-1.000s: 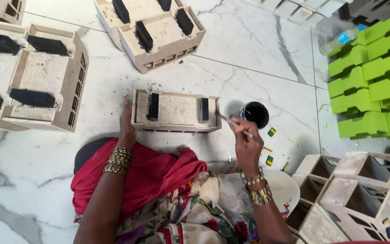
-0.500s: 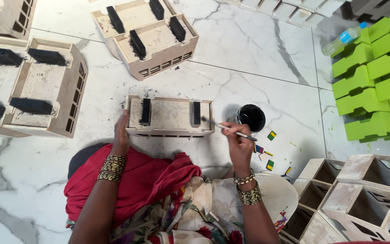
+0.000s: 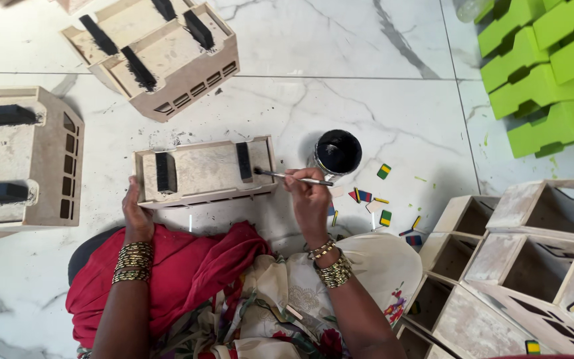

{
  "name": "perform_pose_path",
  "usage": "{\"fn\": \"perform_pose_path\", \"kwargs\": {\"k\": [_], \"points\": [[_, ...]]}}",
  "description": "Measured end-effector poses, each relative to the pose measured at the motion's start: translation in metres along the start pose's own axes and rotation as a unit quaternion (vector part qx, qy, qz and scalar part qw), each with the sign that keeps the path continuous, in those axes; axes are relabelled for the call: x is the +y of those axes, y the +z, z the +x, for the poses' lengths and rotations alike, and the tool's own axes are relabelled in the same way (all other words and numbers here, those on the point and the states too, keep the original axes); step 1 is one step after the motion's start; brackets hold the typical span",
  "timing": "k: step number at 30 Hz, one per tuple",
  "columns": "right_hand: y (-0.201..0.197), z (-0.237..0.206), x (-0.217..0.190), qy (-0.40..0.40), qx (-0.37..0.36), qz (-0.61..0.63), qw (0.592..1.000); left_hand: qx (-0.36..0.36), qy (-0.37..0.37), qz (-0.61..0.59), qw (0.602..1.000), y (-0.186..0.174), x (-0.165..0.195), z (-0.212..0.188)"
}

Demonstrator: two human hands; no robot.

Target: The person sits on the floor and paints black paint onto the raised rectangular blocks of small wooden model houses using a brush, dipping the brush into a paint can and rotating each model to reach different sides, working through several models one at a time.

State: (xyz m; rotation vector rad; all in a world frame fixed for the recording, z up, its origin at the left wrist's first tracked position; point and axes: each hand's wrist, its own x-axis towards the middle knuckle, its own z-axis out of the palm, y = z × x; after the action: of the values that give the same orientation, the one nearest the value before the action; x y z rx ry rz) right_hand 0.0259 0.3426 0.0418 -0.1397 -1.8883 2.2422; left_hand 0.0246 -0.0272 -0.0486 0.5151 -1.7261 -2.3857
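A thin paintbrush (image 3: 293, 177) is pinched in the right hand (image 3: 308, 199), bristles at the pale wooden box's (image 3: 200, 171) black slat. The box's nine-o'clock end is gripped by the left hand (image 3: 135, 214); a round tin of black paint (image 3: 337, 152) stands at three o'clock.

Beige box (image 3: 202, 169) with black bars, black paint tin (image 3: 337, 152), green boxes (image 3: 539, 73), white grey-veined marble floor (image 3: 340, 73).
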Motion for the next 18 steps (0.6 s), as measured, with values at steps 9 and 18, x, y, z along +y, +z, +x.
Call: {"fn": "perform_pose_path", "kwargs": {"k": [9,18], "points": [[-0.009,0.004,-0.010,-0.025,0.003,0.105,0.994,0.033,-0.044,-0.027,0.998,-0.009,-0.009,0.005],[-0.121,0.076,-0.081,-0.101,0.136,-0.026,0.985,0.010,0.077,0.025,0.997,-0.026,-0.006,0.011]]}}
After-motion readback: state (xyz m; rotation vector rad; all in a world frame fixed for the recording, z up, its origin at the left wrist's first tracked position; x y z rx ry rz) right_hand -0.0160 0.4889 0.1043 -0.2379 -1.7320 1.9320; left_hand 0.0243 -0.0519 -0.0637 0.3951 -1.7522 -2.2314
